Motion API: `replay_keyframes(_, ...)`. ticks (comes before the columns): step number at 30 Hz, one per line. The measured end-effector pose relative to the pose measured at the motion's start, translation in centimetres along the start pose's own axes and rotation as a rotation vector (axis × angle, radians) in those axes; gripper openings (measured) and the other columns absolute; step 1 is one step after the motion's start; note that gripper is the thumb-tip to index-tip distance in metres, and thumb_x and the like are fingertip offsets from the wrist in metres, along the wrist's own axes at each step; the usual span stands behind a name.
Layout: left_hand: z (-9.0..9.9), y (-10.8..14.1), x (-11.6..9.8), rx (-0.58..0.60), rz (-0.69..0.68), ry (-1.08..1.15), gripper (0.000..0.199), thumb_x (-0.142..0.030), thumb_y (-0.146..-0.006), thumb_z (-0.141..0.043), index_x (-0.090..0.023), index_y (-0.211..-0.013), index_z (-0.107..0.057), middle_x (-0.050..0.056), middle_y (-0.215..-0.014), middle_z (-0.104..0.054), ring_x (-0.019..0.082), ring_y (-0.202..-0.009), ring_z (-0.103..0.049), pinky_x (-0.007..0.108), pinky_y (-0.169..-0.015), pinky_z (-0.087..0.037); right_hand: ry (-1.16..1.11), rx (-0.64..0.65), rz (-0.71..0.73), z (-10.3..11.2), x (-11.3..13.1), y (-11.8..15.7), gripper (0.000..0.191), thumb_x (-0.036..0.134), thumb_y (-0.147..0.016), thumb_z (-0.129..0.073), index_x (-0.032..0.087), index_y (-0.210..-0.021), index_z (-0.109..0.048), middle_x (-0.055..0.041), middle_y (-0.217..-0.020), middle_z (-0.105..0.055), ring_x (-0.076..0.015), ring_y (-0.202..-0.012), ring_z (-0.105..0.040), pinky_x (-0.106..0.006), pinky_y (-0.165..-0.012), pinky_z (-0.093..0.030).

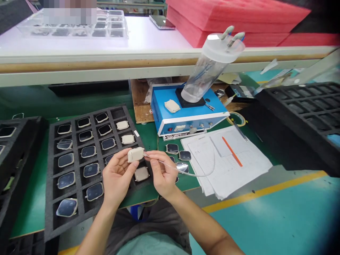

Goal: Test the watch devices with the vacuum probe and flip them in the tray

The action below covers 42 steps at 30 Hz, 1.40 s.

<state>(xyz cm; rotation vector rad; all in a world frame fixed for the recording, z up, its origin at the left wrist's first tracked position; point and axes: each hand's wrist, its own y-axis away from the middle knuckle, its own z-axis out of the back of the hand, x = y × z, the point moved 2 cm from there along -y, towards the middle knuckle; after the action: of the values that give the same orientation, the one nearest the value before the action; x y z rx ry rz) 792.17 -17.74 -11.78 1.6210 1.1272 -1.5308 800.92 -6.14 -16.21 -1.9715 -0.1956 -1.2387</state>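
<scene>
My left hand [118, 174] is closed on a cream watch case [135, 154], held above the right side of a black foam tray [50, 198]. Pinched in my right hand [163, 173] is the tip of a thin clear tube [191, 174], which meets the right edge of the case. The tube curves right over white papers [239, 177]. Dark-screened watch faces [88, 151] fill many tray slots, and cream cases [128, 139] lie in the right column. Several more watch faces [172, 148] rest on the green table beside my right hand.
Behind the papers stands a blue box [170, 118] with a clear cylinder [203, 74] and a cream case on top. An orange pen [232, 151] lies on the papers. A white shelf edge [106, 76] crosses above. Black trays stand left [29, 141] and right [305, 106].
</scene>
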Motion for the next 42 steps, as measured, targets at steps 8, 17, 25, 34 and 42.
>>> replay_keyframes(8, 0.09, -0.05, 0.16, -0.001, 0.011, 0.004, 0.044, -0.025, -0.074, -0.093, -0.017, -0.113, -0.073, 0.01, -0.111, -0.084, 0.019, -0.1, -0.081, 0.024, -0.092, -0.064, 0.005, 0.002, 0.002, -0.07, 0.04, -0.12, 0.025, 0.014, -0.101, -0.06, 0.03, -0.114, -0.074, -0.006, -0.113, -0.077, -0.0218, -0.106, -0.076, -0.041, -0.089, -0.068)
replay_keyframes(17, 0.21, -0.08, 0.16, -0.015, 0.034, -0.046, 0.049, -0.033, -0.073, -0.093, -0.016, -0.114, -0.072, 0.013, -0.112, -0.083, 0.024, -0.102, -0.081, 0.031, -0.094, -0.065, 0.019, 0.0, -0.01, -0.11, -0.12, -0.02, 0.019, 0.018, -0.102, -0.06, 0.026, -0.113, -0.074, -0.0079, -0.113, -0.077, -0.022, -0.105, -0.077, -0.041, -0.091, -0.068)
replay_keyframes(25, 0.11, -0.1, -0.01, -0.016, 0.039, -0.048, 0.048, -0.033, -0.073, -0.093, -0.016, -0.113, -0.072, 0.012, -0.111, -0.083, 0.023, -0.102, -0.081, 0.031, -0.093, -0.065, 0.027, -0.002, -0.007, -0.13, 0.0, -0.11, 0.019, 0.019, -0.102, -0.059, 0.027, -0.112, -0.073, -0.0081, -0.113, -0.077, -0.022, -0.104, -0.077, -0.041, -0.088, -0.069)
replay_keyframes(34, 0.2, -0.06, 0.1, -0.017, 0.046, -0.007, 0.048, -0.029, -0.071, -0.095, -0.016, -0.113, -0.073, 0.011, -0.111, -0.083, 0.021, -0.101, -0.081, 0.026, -0.092, -0.064, 0.031, 0.002, -0.012, -0.13, -0.17, 0.03, 0.018, 0.02, -0.103, -0.059, 0.027, -0.112, -0.072, -0.0079, -0.113, -0.077, -0.0212, -0.104, -0.077, -0.04, -0.088, -0.07)
replay_keyframes(42, 0.08, 0.03, -0.05, -0.008, 0.054, -0.03, 0.048, -0.031, -0.073, -0.093, -0.016, -0.113, -0.072, 0.012, -0.112, -0.083, 0.023, -0.102, -0.081, 0.03, -0.093, -0.065, 0.04, 0.001, -0.021, -0.11, -0.16, 0.08, 0.017, 0.022, -0.103, -0.058, 0.026, -0.112, -0.072, -0.0088, -0.113, -0.077, -0.0215, -0.103, -0.076, -0.04, -0.086, -0.071)
